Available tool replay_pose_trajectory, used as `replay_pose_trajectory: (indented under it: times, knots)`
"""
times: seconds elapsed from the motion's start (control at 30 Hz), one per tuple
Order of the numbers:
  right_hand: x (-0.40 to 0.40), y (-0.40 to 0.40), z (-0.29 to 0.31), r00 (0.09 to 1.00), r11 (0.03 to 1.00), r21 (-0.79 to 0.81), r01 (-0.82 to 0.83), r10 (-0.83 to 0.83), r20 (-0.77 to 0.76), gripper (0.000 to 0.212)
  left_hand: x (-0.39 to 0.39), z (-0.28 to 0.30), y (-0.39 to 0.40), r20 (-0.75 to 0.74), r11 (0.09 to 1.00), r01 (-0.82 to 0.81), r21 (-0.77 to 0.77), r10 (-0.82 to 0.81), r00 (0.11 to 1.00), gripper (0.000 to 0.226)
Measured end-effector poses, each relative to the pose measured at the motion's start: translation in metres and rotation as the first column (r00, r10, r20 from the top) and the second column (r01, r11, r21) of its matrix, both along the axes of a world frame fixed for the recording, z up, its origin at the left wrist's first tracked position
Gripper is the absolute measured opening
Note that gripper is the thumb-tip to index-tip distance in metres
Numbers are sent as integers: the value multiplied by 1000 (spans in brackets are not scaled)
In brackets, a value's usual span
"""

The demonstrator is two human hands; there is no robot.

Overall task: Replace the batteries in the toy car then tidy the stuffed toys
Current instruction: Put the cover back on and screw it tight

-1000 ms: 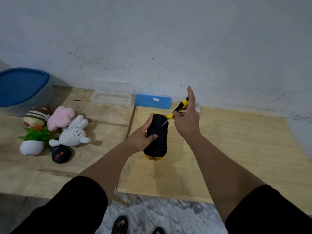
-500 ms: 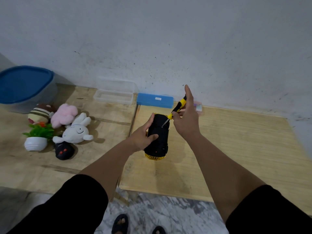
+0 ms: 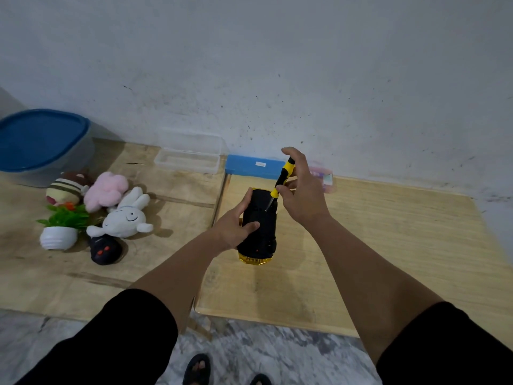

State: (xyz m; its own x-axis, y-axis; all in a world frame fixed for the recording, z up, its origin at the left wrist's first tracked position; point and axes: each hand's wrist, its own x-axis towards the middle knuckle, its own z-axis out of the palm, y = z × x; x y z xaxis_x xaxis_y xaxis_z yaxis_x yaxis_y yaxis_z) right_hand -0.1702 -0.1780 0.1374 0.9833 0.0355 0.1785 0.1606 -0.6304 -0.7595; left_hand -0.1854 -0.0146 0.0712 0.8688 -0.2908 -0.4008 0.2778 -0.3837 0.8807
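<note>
Two low wooden tables stand side by side against a grey wall, the left table (image 3: 116,262) carrying most of the loose things. At its far left corner sits a tub with a blue lid (image 3: 41,140). In front of that tub, near the left edge, lies a cluster of stuffed toys: a striped brown plush (image 3: 65,187), a pink plush (image 3: 107,190) beside it, a white bunny plush (image 3: 126,215) lying on its back, and a small black plush (image 3: 104,250) nearest the front. A green plant in a white pot (image 3: 59,232) stands just left of the bunny. Along the back edge, toward the seam between the tables, rests a clear plastic box (image 3: 187,159). On the right table (image 3: 402,245), a flat blue case (image 3: 249,165) lies at the far left corner against the wall. The toy car (image 3: 259,232) stands on end near the left edge of this table, its black underside turned toward the camera and a yellow end touching the wood. The left hand (image 3: 236,226) grips the car's side, fingers and thumb curled around the body. The right hand (image 3: 301,190) pinches a yellow and black screwdriver (image 3: 281,177) between thumb and fingers, forefinger over its top, with the metal tip set against the car's underside. Behind this hand, at the back edge, lies a small pink packet (image 3: 323,176), partly hidden
</note>
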Motion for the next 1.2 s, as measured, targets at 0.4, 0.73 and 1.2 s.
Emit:
replay_pose_trajectory:
  times: [0.4, 0.73, 1.2]
  knots:
    - [9, 3, 3, 998, 996, 89, 18, -24, 59, 40, 8, -2, 3, -16, 997, -74, 23, 75, 997, 80]
    - [17, 6, 11, 993, 961, 273, 47, -16, -114, 19, 8, 2, 1, 35, 999, -11, 47, 9, 999, 81]
    - [10, 6, 11, 966, 879, 473, 60, 69, -250, 24, 5, -1, 2, 57, 998, -39, 45, 36, 998, 80]
